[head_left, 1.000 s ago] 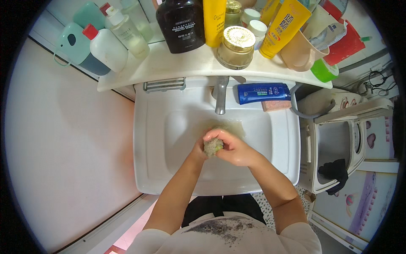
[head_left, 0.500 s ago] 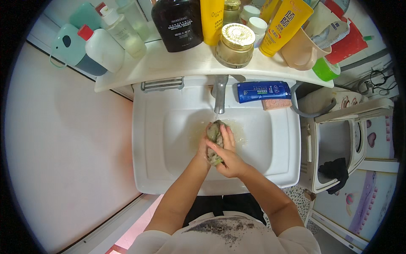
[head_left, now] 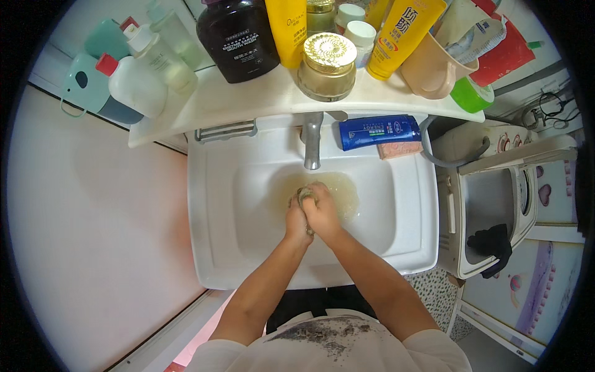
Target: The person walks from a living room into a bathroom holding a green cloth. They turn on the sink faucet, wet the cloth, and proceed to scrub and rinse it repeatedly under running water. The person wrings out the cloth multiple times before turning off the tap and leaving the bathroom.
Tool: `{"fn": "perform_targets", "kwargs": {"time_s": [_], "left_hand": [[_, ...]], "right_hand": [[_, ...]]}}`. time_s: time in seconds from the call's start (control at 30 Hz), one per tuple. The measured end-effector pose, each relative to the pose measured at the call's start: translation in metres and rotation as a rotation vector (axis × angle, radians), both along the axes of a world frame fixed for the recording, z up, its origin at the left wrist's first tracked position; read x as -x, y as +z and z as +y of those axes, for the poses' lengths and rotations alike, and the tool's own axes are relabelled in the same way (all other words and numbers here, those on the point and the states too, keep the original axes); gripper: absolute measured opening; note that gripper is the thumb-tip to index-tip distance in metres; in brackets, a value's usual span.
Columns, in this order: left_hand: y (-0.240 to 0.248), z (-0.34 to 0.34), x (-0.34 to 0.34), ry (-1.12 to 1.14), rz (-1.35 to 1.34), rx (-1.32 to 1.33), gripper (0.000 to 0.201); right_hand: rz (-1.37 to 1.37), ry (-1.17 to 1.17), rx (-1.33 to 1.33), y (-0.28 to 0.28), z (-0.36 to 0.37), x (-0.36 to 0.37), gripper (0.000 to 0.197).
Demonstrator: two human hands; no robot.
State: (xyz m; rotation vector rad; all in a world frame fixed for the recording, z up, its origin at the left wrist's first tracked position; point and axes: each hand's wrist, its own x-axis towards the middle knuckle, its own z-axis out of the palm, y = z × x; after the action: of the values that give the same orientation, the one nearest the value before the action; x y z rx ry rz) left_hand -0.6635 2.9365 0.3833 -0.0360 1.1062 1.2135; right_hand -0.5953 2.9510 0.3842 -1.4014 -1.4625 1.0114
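My left hand point(head_left: 297, 218) and my right hand point(head_left: 322, 209) are pressed together over the sink basin point(head_left: 248, 217), below the metal faucet point(head_left: 312, 146). Squeezed between them is a wet, grey-green wad point(head_left: 305, 194), soft like cloth; its exact kind I cannot make out. Only a strip at the top and a bit below the palms shows; fingers cover the rest. Cloudy yellowish water point(head_left: 344, 189) lies in the basin around my hands.
A blue tube point(head_left: 379, 132) rests on a pink sponge-like block point(head_left: 400, 149) at the sink's back right. Above, a white shelf point(head_left: 248, 104) carries several bottles, jars and tubes. At right stands an open-topped machine point(head_left: 489, 198) with a black cloth point(head_left: 493, 248) over its edge.
My hands have closed more tightly around the wad, which shows much less now. They sit slightly lower relative to the faucet, and the yellowish pool looks larger. The view has shifted a little.
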Motion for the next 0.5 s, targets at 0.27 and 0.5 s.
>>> {"fn": "perform_targets", "kwargs": {"time_s": [0.27,0.5], "left_hand": [[-0.018,-0.021,0.012,-0.131,0.118,-0.014,0.042],[-0.024,-0.018,0.052,-0.297,0.824,0.134,0.046]], "right_hand": [[0.104,-0.188,0.404,-0.041,0.029,-0.023,0.034],[-0.279,-0.253,0.182,-0.083,0.033,-0.079,0.036]]}}
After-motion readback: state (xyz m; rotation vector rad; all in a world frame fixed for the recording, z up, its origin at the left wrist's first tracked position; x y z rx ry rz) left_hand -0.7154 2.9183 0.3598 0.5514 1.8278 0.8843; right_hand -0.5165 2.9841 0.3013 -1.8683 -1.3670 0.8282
